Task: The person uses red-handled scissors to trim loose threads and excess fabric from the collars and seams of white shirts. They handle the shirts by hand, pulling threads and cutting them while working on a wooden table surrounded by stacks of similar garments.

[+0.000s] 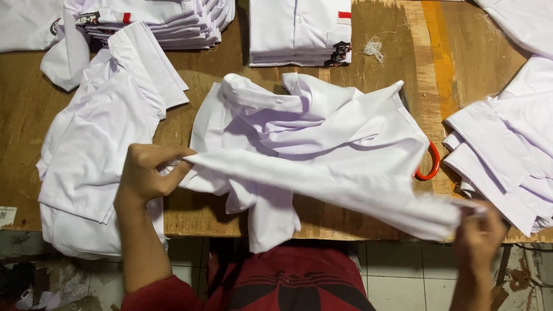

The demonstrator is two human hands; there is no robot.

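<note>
A crumpled white shirt lies in the middle of a wooden table. My left hand pinches one end of a long strip of its fabric at the near left. My right hand, blurred, grips the other end at the near right, past the table's front edge. The strip is pulled taut between both hands, and part of the shirt hangs over the front edge.
Folded white shirts are stacked at the back left and back middle. Loose white shirts lie at the left and right. A red curved handle peeks from under the shirt. A thread clump lies behind.
</note>
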